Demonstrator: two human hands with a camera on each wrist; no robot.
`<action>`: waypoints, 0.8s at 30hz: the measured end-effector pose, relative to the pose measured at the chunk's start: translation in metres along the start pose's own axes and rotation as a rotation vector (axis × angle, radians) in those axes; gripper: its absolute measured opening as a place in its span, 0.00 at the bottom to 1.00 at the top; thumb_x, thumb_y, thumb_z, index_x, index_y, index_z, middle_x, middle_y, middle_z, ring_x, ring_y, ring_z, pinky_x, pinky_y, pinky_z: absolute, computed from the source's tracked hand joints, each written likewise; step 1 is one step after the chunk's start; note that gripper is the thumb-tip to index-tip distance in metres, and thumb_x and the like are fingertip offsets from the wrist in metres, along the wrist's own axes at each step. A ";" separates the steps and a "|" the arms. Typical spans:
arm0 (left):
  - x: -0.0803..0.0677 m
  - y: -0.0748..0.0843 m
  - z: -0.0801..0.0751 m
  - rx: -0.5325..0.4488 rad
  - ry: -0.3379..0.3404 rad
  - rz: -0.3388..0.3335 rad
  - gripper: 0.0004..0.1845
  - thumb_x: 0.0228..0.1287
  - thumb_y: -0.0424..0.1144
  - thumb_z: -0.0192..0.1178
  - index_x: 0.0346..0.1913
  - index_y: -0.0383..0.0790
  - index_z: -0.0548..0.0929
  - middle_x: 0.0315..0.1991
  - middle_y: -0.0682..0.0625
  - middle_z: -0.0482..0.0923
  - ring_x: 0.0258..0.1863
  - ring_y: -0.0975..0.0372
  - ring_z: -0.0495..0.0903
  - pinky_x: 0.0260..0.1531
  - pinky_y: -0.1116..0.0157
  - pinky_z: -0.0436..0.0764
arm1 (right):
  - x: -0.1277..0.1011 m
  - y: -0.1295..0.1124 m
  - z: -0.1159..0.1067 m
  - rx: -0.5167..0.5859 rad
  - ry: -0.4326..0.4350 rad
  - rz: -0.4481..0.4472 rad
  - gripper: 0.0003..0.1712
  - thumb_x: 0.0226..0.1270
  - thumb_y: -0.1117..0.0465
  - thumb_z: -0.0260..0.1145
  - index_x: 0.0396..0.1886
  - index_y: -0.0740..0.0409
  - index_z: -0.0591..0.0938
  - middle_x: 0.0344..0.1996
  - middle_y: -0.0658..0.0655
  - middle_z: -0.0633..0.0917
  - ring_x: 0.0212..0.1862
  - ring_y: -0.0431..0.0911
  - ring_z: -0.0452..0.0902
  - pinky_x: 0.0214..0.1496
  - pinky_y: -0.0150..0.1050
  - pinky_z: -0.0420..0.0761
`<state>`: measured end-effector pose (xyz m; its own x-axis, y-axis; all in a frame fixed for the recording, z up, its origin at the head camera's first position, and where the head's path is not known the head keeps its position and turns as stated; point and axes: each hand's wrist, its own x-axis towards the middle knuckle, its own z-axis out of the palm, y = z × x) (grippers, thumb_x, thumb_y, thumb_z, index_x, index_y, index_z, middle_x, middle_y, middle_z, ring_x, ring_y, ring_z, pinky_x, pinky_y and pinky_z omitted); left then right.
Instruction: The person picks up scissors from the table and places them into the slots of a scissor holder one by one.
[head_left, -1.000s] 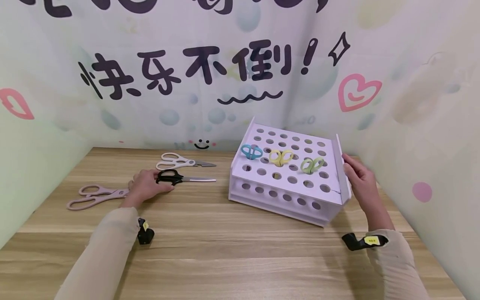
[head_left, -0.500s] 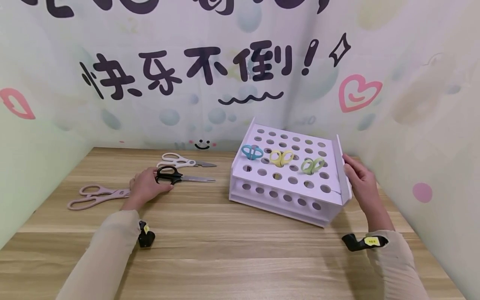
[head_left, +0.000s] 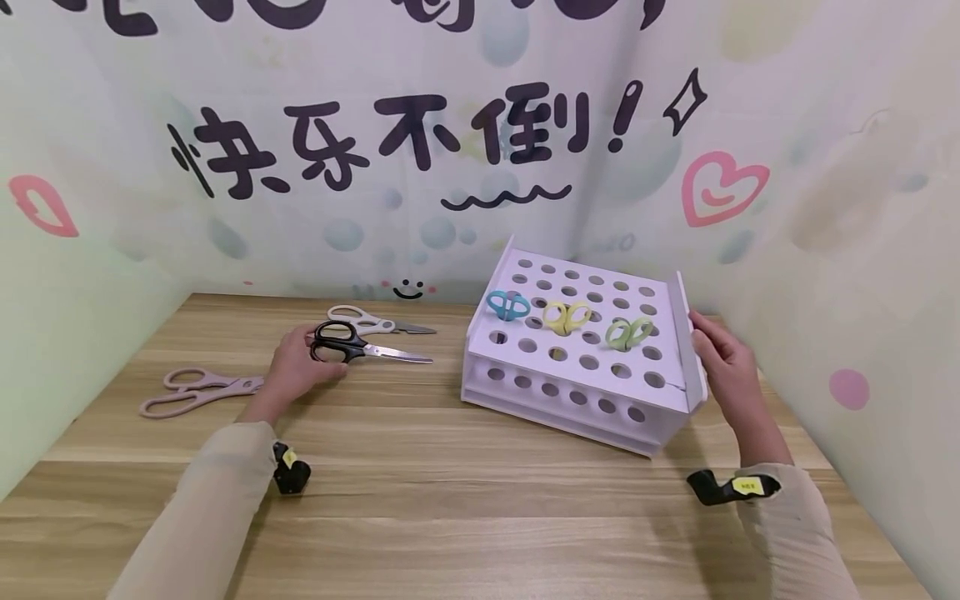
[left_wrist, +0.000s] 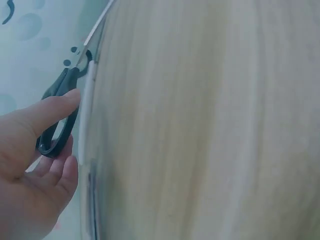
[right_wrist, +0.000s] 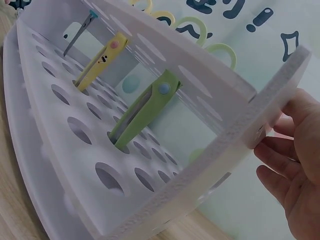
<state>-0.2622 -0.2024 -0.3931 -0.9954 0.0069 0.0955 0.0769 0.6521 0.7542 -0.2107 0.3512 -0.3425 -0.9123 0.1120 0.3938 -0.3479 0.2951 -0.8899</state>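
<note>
From the head view, the left hand grips the black scissors at the far left of the tabletop; the right hand, fingers relaxed, touches the white rack; the left wrist view shows fingers curled round the black handle; the right wrist view shows green scissors standing in the rack.

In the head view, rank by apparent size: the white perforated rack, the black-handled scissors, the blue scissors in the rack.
1. White perforated rack, by far the largest.
2. Black-handled scissors, held in the left hand.
3. Blue scissors: only the handles show, and they sit farther away.
</note>
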 end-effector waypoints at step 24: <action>-0.001 0.019 -0.019 -0.347 -0.021 -0.066 0.25 0.59 0.34 0.62 0.56 0.21 0.71 0.44 0.34 0.78 0.28 0.76 0.79 0.34 0.72 0.79 | 0.000 0.002 0.000 0.012 -0.003 0.022 0.25 0.69 0.61 0.56 0.64 0.62 0.68 0.49 0.38 0.75 0.47 0.31 0.70 0.41 0.18 0.71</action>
<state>-0.2588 -0.2047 -0.3662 -0.9996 -0.0086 0.0286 0.0237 0.3552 0.9345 -0.2112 0.3519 -0.3438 -0.9205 0.1159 0.3731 -0.3298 0.2816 -0.9011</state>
